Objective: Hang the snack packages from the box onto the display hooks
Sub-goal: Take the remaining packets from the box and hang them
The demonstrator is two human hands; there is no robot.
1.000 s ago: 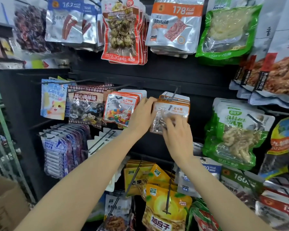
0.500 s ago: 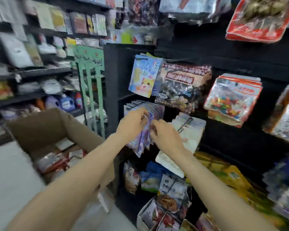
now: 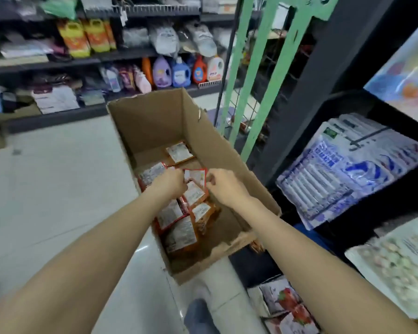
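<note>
Looking down through the head camera, you have both arms stretched over an open cardboard box point(image 3: 155, 119) standing on the pale tiled floor point(image 3: 58, 189). Your left hand point(image 3: 170, 180) is curled, its grip seemingly pinching a red-edged snack package point(image 3: 195, 175) just above the pile, though blur makes the contact hard to confirm. Your right hand point(image 3: 223, 186) hangs just beside that package with fingers curled in; I cannot tell whether its grip touches anything. More snack packages point(image 3: 181, 227) lie face-down on the box bottom, white labels up. To your right, a black display rack point(image 3: 323, 68) carries blue-and-white packets point(image 3: 343, 174) hanging on a hook point(image 3: 362, 142). Detergent bottles point(image 3: 181, 72) line a far shelf.
</note>
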